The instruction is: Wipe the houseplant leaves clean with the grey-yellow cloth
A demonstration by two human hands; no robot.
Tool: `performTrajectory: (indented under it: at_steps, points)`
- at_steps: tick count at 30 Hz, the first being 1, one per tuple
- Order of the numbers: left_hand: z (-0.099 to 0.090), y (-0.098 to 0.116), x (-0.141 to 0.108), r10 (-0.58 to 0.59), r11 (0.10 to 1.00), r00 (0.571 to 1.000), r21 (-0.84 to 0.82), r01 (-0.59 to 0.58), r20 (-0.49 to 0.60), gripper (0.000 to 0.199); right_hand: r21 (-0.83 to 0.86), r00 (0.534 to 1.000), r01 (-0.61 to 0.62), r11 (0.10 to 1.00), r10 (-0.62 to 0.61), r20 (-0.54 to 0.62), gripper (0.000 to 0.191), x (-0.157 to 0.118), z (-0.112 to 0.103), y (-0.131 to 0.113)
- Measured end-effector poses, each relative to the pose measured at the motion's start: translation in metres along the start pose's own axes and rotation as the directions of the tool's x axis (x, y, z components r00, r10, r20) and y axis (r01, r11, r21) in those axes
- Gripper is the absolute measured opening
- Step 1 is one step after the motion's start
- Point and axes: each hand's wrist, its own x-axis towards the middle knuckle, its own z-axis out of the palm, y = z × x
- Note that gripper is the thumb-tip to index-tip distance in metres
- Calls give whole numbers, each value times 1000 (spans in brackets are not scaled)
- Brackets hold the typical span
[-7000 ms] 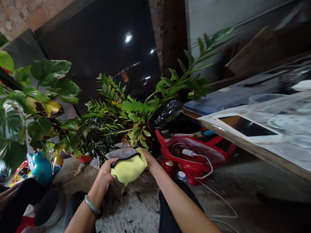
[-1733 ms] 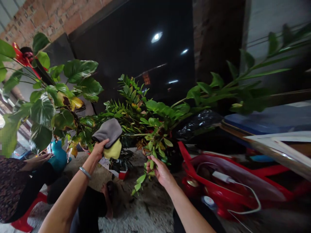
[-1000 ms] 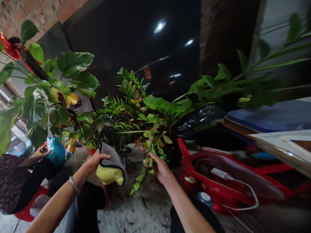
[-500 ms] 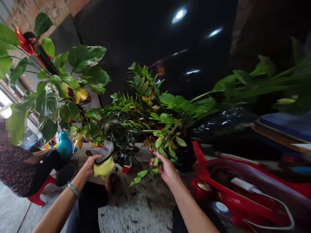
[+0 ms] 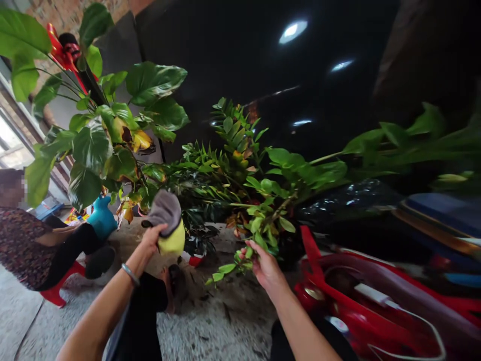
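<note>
My left hand point(image 5: 151, 238) is closed on a grey and yellow cloth point(image 5: 172, 240), whose grey side is folded over the top. A bracelet circles that wrist. With its fingers bent, my right hand point(image 5: 263, 265) pinches a leafy green stem point(image 5: 250, 253), and the stem's tip hangs down to the left of the fingers. Behind that hand spreads the green potted plant point(image 5: 263, 190), with some brown, dry leaves low down. A large broad-leaved plant point(image 5: 93, 145) with yellowed leaves stands left of the cloth.
On the left a person point(image 5: 30, 230) sits on a red stool point(image 5: 62, 283) beside a blue toy point(image 5: 101, 218). A red basket-like container point(image 5: 349, 311) holding a white device and cable stands at right. Black glossy panels rise behind the plants. Bits of debris lie on the concrete floor point(image 5: 210, 326).
The view has shifted slightly, so most things sit farther right. My left hand has lifted the cloth a little; my right hand still holds the stem.
</note>
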Motion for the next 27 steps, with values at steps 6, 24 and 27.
performTrajectory:
  at_steps: [6, 24, 27]
  points:
    - [-34, -24, -56, -203, 976, 975, 101, 194, 93, 6, -8, 1000, 23, 1000, -23, 4, 21, -10, -8, -10]
    - [60, 13, -45, 282, 950, 934, 75, -305, 219, 44, 64, 998, -44, 997, 41, 48, 25, -10, -1, -17]
    - [88, 41, -35, 436, 888, 864, 35, -458, 250, 50, 50, 998, -46, 998, 44, 38, 27, -8, 3, -18]
